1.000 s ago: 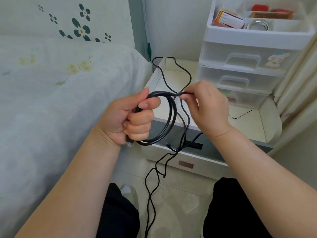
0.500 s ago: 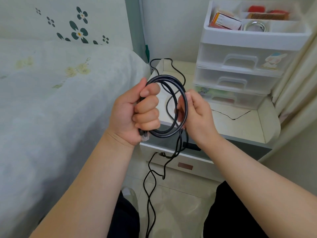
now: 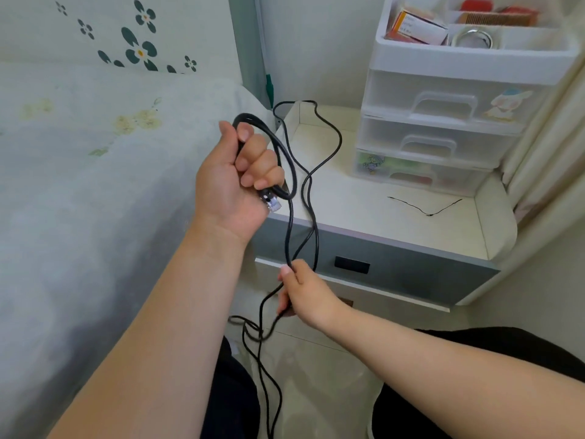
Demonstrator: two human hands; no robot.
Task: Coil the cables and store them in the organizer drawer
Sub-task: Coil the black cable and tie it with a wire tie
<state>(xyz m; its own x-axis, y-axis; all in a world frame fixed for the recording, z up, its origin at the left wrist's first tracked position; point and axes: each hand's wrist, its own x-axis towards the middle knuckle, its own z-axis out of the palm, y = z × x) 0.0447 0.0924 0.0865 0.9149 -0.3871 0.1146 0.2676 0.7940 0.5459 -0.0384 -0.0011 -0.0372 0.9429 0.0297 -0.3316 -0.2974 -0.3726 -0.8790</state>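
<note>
Beside the bed (image 3: 79, 185), near a nightstand (image 3: 380, 210) bearing a drawer organizer (image 3: 443, 122), the left hand (image 3: 234, 185) grips the coiled black cable (image 3: 289, 166) while the right hand (image 3: 304, 293) pinches its hanging length lower down.

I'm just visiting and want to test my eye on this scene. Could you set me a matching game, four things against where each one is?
Things:
1. coiled cable
2. clear plug
3. right hand
4. thin black wire

Places:
A. lying on the nightstand top
B. low, gripping the hanging cable
C. looped in the left hand
D. poking out under the left fist

Pairs: 1-C, 2-D, 3-B, 4-A
</note>
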